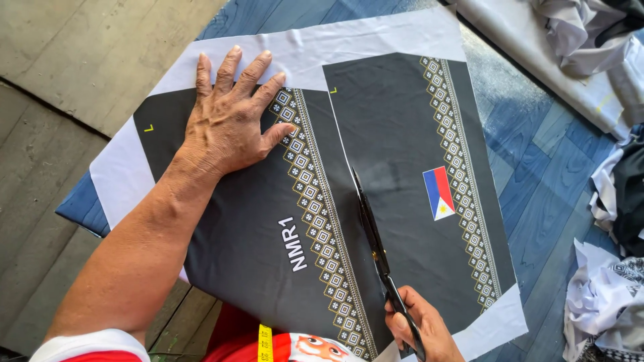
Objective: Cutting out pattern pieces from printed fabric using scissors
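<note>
1. Two printed panels lay side by side on one sheet of fabric (376, 33), which was spread over the blue wood-grain table (537, 161). The left dark panel (248, 221) and the right dark panel (396, 134) were each edged with a patterned band, and a thin white strip ran between them.

2. We pressed our left hand (228, 121) flat on the upper part of the left panel, with the fingers spread, the palm down, and nothing held in it.

3. Our right hand (419, 325) had its grip closed around the handles of the scissors (376, 241) at the near edge of the sheet. The blades looked close to shut.

4. The scissors' long axis ran from the right hand away and slightly to the left, along the white strip between the panels, and the tip lay about halfway up the sheet. The uncut strip went on beyond the tip in the same line toward the far edge.

5. The right hand was the nearer one to that line. The left hand lay well off to the left of it, with the patterned band of the left panel between it and the blades.

6. A small flag patch (439, 193) sat on the right panel just right of the blades. Heaps of white and dark cloth scraps (604, 295) lay at the table's right side, and a yellow measuring tape (265, 342) hung at our chest.
</note>
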